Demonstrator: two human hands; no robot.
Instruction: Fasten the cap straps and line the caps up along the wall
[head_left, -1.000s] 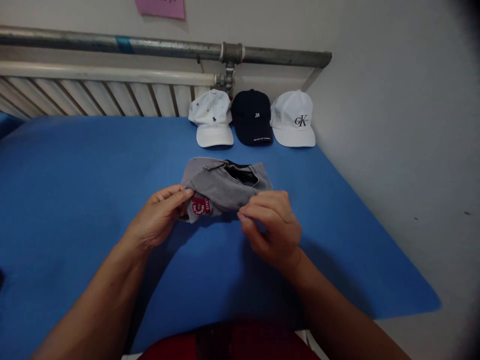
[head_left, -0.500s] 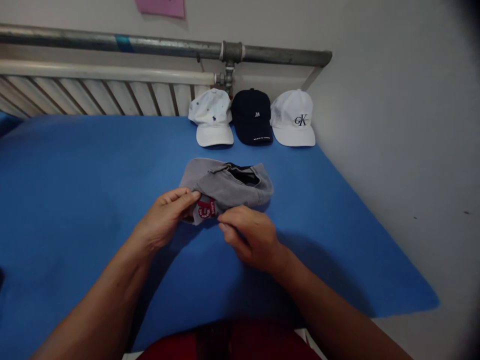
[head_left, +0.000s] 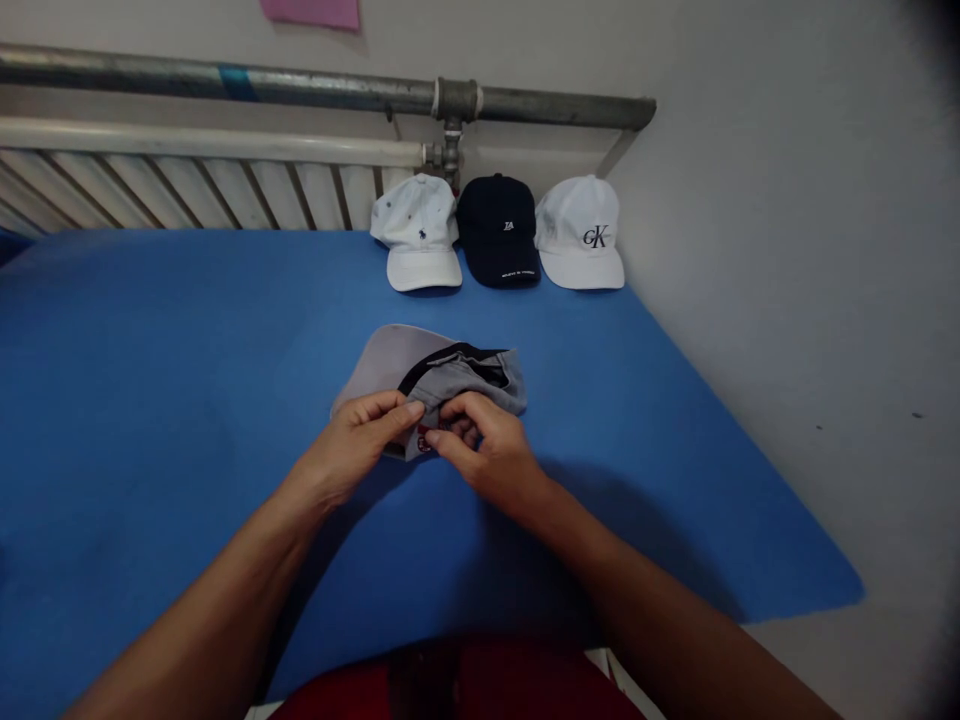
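Observation:
A grey baseball cap (head_left: 394, 365) lies tipped on its side over the blue surface, its brim to the left and part of its dark inner band showing. My left hand (head_left: 351, 445) is closed on the cap near the brim, thumb on top. My right hand (head_left: 491, 455) pinches the crown's cloth at the near side, its curled fingers and thumb beside a red emblem (head_left: 424, 440). The two hands partly cover that emblem and the front of the crown.
A white cap with a small dark logo (head_left: 424, 235), a black cap (head_left: 499, 235) and a white cap with large lettering (head_left: 581, 235) stand in a row at the back of the blue surface (head_left: 187, 400). Behind are a radiator (head_left: 247, 190) and a metal pipe (head_left: 337, 92); a wall bounds the right.
The grey cap has turned and tilted, showing more of its brim and inner band. My right hand has shifted its fingers onto the crown cloth by the emblem; my left hand has moved slightly right.

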